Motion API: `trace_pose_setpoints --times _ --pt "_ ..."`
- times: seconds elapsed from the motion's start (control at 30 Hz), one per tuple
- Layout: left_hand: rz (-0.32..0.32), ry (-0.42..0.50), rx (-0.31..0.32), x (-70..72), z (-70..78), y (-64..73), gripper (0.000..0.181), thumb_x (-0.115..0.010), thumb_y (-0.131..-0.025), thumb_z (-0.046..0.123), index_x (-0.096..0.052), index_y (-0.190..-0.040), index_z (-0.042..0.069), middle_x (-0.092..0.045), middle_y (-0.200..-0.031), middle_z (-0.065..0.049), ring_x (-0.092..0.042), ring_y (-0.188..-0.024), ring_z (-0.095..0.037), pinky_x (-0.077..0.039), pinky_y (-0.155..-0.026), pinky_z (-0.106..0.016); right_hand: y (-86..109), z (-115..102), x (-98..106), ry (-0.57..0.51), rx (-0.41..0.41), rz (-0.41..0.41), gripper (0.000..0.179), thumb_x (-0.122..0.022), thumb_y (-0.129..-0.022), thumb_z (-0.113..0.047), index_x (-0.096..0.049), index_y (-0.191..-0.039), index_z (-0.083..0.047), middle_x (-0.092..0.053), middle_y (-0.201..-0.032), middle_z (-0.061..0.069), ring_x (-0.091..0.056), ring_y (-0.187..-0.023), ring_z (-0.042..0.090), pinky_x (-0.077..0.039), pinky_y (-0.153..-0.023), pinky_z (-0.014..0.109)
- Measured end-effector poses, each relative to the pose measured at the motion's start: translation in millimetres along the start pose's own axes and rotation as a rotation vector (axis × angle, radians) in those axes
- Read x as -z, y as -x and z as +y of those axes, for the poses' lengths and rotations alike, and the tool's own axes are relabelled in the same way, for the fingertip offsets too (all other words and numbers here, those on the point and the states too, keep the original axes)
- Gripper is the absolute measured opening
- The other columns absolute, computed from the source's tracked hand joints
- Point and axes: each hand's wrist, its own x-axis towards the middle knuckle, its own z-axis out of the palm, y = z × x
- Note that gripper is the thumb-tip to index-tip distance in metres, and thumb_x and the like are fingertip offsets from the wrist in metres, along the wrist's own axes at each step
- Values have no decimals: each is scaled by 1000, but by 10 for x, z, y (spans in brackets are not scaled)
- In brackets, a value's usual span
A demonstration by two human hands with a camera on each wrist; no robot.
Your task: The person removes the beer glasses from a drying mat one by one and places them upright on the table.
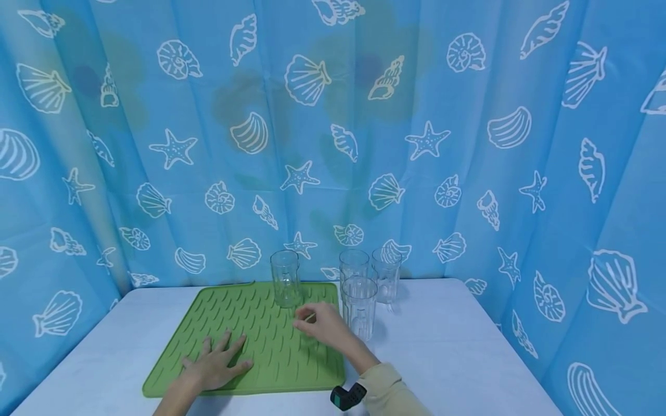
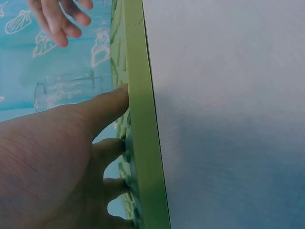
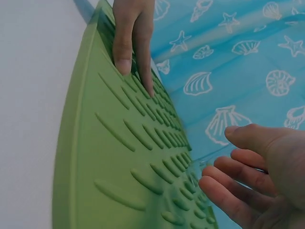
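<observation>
A green ridged drying mat [image 1: 270, 352] lies on the table. My left hand [image 1: 212, 367] rests on its near left part with the fingers spread; the left wrist view shows the fingertips [image 2: 121, 98] pressing on the mat just inside its edge. Over the mat's right half hovers my right hand [image 1: 324, 325], its fingers loosely bent and nothing between them, as the right wrist view [image 3: 248, 176] also shows in the hand itself. Behind it a clear ribbed drinking glass [image 1: 286, 280] stands upright near the mat's back edge.
Right of the mat stand three more clear glasses: a nearer glass [image 1: 360, 306], a back glass [image 1: 354, 263] and a farther right glass [image 1: 387, 277]. A white cloth [image 1: 442, 358] covers the table. A blue shell-patterned curtain [image 1: 333, 144] hangs behind and at both sides.
</observation>
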Motion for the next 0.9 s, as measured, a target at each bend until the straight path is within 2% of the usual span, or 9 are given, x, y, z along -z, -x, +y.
trace_pose_setpoints --times 0.2,0.47,0.67,0.9 --pt "5 -1 3 -8 7 -2 84 -47 -90 72 -32 -154 20 -20 -161 -24 -9 -141 -64 -10 -91 -92 -108 32 -55 -80 -49 26 36 -66 -95 -24 -64 -126 -6 -72 -110 10 -72 -88 26 -59 -65 28" --pt "-4 4 11 14 38 22 84 -47 -89 72 -33 -154 19 -20 -161 -23 -9 -141 -64 -9 -92 -92 -260 54 -106 -79 -39 85 48 -64 -97 -27 -54 -139 -8 -67 -125 10 -65 -113 27 -56 -91 41" --pt "-14 11 24 19 31 22 85 -47 -89 72 -32 -154 19 -19 -161 -23 -9 -141 -64 -8 -92 -91 -320 36 -148 -31 -37 46 52 -58 -100 -29 -45 -146 -8 -62 -134 11 -61 -121 27 -50 -102 46" --pt "-8 1 18 10 23 9 85 -47 -89 73 -32 -154 19 -20 -161 -23 -10 -141 -64 -10 -92 -91 -350 58 -192 -91 -56 18 52 -54 -102 -25 -39 -149 -9 -57 -140 12 -56 -128 29 -47 -106 48"
